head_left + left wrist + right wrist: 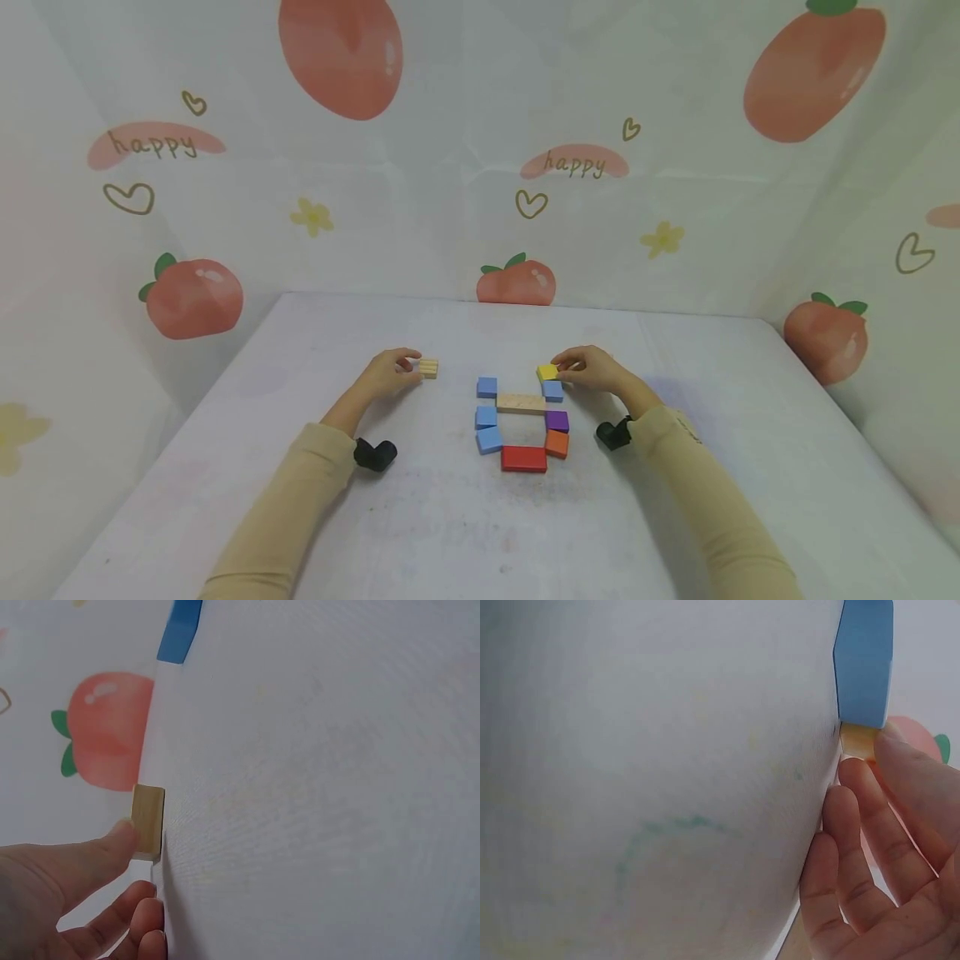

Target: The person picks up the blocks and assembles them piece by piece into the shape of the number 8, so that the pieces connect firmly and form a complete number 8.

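Observation:
My left hand (390, 372) pinches the near end of a small natural-wood block (428, 368) with lines across its top. In the left wrist view the thumb lies against that wooden block (148, 823), and the other fingers curl below it. Over on the right side, my right hand (592, 369) has its thumb and fingertips on a yellow block (547, 373). This yellow block sits just behind a blue block (552, 391). From the right wrist, the yellow block (858, 741) shows partly, behind a blue block (864, 664) and beside the thumb.
Between the hands, blocks form an outline on the white table (420, 533): blue ones (487, 387) at left, a long wooden bar (521, 404) across, purple (557, 421) and orange (557, 443) at right, red (523, 459) in front. A printed cloth (450, 183) hangs behind.

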A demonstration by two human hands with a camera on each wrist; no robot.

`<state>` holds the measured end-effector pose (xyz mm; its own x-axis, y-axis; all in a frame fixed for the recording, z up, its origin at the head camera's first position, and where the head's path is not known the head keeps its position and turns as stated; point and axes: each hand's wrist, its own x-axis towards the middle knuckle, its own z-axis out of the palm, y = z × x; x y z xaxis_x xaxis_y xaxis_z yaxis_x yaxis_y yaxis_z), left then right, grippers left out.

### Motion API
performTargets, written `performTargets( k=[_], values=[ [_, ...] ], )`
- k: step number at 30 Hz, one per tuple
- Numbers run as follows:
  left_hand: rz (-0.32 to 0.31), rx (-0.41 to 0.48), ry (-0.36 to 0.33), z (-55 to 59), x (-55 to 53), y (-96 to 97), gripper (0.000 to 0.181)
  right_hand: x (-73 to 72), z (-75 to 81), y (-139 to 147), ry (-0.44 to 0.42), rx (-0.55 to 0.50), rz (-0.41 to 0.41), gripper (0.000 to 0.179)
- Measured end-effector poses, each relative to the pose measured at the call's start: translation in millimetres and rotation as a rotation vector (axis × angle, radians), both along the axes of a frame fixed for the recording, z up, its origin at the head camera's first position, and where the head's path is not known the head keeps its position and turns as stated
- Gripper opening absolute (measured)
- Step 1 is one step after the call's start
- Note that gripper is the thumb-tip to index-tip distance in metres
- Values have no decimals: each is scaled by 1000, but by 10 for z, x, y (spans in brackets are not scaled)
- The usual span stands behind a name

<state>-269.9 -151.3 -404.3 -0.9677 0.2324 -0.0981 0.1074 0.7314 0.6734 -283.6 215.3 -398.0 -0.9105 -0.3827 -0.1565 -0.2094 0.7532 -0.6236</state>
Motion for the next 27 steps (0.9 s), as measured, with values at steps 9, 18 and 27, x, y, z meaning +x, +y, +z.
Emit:
performTargets(
  k=[9,18,27],
  values=[
    [-8,-36,41,-2,-13,23,36,-10,-24,2,3,6,2,31],
    [14,-40,77,-43,-34,33,32,-18,-21,-8,-10,15,-17,32],
    [34,-27,92,-39,-45,42,33,-15,-20,-4,2,20,-12,32]
  ],
)
